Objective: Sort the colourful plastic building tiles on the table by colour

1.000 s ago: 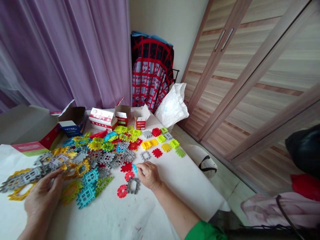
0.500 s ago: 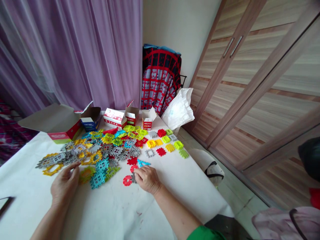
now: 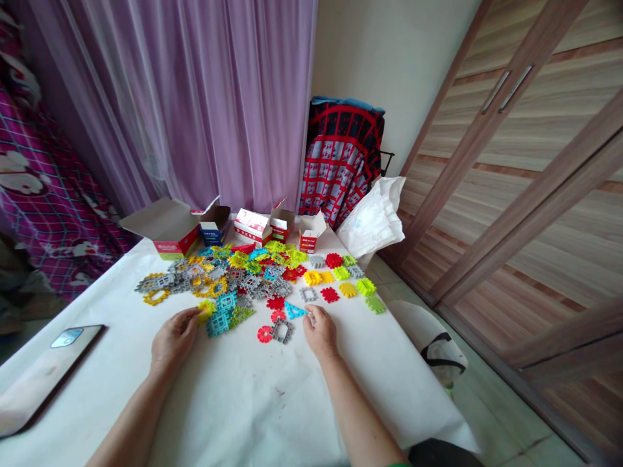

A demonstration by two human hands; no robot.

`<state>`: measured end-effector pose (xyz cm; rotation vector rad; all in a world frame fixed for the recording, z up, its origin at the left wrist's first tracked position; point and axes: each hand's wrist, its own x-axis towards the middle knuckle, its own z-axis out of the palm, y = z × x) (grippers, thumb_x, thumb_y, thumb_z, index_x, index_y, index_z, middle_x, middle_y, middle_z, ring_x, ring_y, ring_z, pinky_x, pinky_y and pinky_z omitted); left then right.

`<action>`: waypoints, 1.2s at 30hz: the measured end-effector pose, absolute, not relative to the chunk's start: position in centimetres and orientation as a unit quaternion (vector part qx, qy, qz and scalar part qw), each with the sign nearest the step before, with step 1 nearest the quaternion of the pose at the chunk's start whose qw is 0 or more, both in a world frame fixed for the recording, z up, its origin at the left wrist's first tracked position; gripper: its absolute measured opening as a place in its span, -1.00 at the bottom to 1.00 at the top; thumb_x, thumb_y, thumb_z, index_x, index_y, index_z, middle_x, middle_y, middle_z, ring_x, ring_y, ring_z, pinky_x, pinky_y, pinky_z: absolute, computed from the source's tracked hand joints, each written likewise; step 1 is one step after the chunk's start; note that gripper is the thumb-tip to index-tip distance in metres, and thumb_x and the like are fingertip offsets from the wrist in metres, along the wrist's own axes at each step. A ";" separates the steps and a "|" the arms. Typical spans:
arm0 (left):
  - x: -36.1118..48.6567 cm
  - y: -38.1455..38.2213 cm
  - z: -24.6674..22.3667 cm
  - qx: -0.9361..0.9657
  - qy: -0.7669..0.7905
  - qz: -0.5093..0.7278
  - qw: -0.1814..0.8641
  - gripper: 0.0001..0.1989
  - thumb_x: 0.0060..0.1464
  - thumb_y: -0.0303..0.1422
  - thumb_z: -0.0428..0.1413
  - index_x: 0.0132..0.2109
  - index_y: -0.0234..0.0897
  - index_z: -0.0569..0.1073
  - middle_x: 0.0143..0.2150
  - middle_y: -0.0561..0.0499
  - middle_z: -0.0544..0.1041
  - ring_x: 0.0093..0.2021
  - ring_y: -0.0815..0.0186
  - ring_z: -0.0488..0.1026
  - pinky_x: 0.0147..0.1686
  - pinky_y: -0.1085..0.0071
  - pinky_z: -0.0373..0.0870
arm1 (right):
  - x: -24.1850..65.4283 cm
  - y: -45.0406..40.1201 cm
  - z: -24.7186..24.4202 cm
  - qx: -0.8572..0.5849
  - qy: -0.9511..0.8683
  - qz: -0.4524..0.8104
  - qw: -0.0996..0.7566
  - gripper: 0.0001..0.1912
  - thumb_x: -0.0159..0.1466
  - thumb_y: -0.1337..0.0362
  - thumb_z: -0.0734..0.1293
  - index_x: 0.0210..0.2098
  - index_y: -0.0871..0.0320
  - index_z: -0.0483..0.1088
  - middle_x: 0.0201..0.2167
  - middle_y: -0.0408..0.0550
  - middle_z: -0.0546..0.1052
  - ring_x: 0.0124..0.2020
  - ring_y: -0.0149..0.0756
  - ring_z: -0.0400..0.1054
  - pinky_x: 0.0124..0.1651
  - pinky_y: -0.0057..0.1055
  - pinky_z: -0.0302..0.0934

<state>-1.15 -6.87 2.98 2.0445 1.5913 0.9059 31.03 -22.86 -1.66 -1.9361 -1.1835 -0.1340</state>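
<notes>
A loose heap of interlocking plastic waffle-grid tiles point(image 3: 228, 279) in grey, yellow, teal, green and red lies on the white paper-covered table point(image 3: 233, 402). My left hand point(image 3: 174, 338) rests at the heap's near edge, its fingertips against a yellow-green tile point(image 3: 207, 311) beside a teal tile point(image 3: 219, 322). My right hand point(image 3: 321, 332) is on the paper, its fingertips close to a light blue triangular frame point(image 3: 294, 311). A grey square frame point(image 3: 282, 331) and a red round tile point(image 3: 265, 334) lie between my hands.
Sorted tiles stand in a loose group at the right point(image 3: 341, 279). Several open cardboard boxes point(image 3: 252, 226) line the far edge, beside a white plastic bag point(image 3: 372, 217). A phone point(image 3: 68, 337) lies at the table's left. The right table edge drops to a tiled floor.
The view has swung, showing more of the table's left side. My left hand has moved right to the heap's edge. My right hand has moved off the grey frame, which now shows fully.
</notes>
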 end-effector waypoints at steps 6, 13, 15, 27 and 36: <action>-1.0 -6.9 2.3 0.762 0.535 0.320 0.174 -0.60 0.04 -0.12 -0.04 -0.20 -0.14 0.63 -0.06 -0.04 0.69 -0.04 0.14 0.60 0.05 0.30 0.48 | 29.9 -23.5 -0.2 -0.791 -0.519 -0.046 0.321 -0.62 0.21 0.44 0.32 0.00 0.17 0.56 -0.05 0.06 0.64 -0.02 -0.12 0.49 0.11 -0.26 0.34; -1.1 -7.2 1.7 0.782 0.513 0.322 0.150 -0.57 0.09 -0.10 -0.08 -0.17 -0.15 0.63 -0.04 -0.05 0.69 -0.01 0.15 0.60 0.08 0.27 0.48 | 29.7 -23.9 0.1 -0.748 -0.572 -0.016 0.335 -0.65 0.24 0.42 0.32 -0.03 0.08 0.59 -0.10 -0.02 0.67 -0.08 -0.18 0.51 0.05 -0.33 0.37; -1.1 -7.2 1.5 0.786 0.508 0.320 0.145 -0.57 0.10 -0.11 -0.08 -0.16 -0.15 0.63 -0.04 -0.05 0.69 -0.02 0.16 0.60 0.08 0.29 0.48 | 30.0 -23.9 -0.3 -0.741 -0.572 -0.016 0.352 -0.67 0.25 0.41 0.30 -0.05 0.08 0.60 -0.13 -0.02 0.67 -0.11 -0.18 0.53 0.02 -0.32 0.39; -1.6 -7.1 1.4 0.792 0.492 0.324 0.161 -0.53 0.12 -0.03 -0.07 -0.16 -0.15 0.64 -0.09 -0.08 0.69 -0.08 0.12 0.62 0.03 0.23 0.53 | 30.5 -23.7 -1.4 -0.746 -0.527 -0.023 0.408 -0.69 0.27 0.36 0.24 -0.13 0.15 0.60 -0.22 0.05 0.67 -0.19 -0.19 0.57 -0.05 -0.32 0.45; -2.8 -5.7 0.1 0.821 0.451 0.324 0.135 -0.56 0.15 0.00 -0.03 -0.15 -0.10 0.64 -0.13 -0.03 0.70 -0.15 0.14 0.64 -0.05 0.28 0.59 | 32.3 -21.9 -1.6 -0.756 -0.513 -0.054 0.403 -0.61 0.26 0.39 0.25 0.01 0.14 0.56 0.11 0.11 0.56 0.06 -0.21 0.51 0.04 -0.39 0.45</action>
